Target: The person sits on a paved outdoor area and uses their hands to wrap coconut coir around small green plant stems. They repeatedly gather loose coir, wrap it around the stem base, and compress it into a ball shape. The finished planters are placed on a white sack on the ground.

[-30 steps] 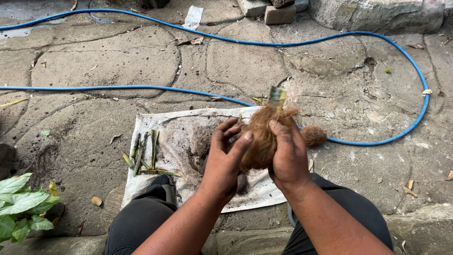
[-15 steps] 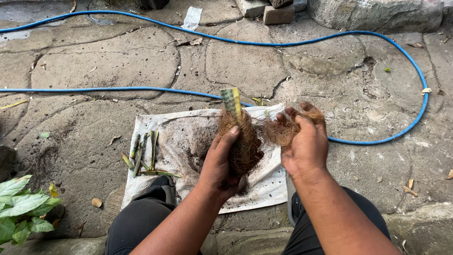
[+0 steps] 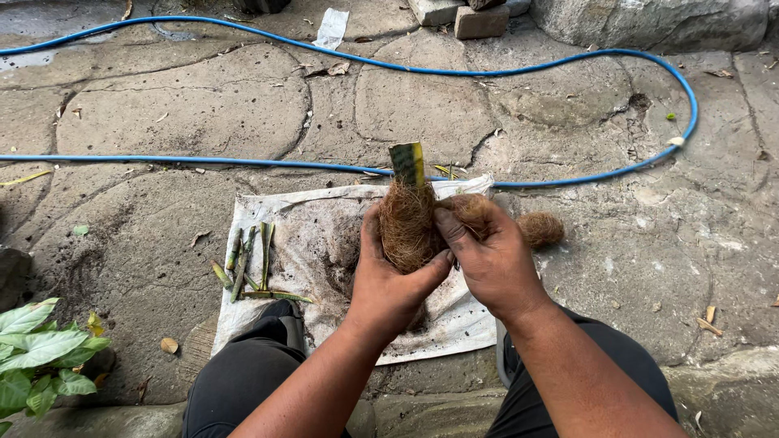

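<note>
My left hand [image 3: 388, 284] grips a bundle of brown coconut fibre [image 3: 406, 223] wrapped around a plant cutting; the cutting's green and yellow cut leaf tip [image 3: 408, 162] sticks out of the top. My right hand [image 3: 487, 255] presses more brown fibre against the bundle's right side, thumb laid across it. Both hands are held over a dirty white cloth [image 3: 324, 235] spread on the stone paving. A loose wad of fibre [image 3: 540, 229] lies just right of my right hand.
Several green stem cuttings [image 3: 251, 264] lie on the cloth's left part. A blue hose [image 3: 243, 161] loops across the paving behind it. Green leaves [image 3: 36, 353] sit at the lower left. Bricks [image 3: 480, 20] and a white scrap [image 3: 331, 28] lie at the top. My knees [image 3: 243, 373] flank the cloth.
My right hand, which had pulled away to the right with a tuft of fibre, has come back against the bundle. The left hand kept its hold on the bundle.
</note>
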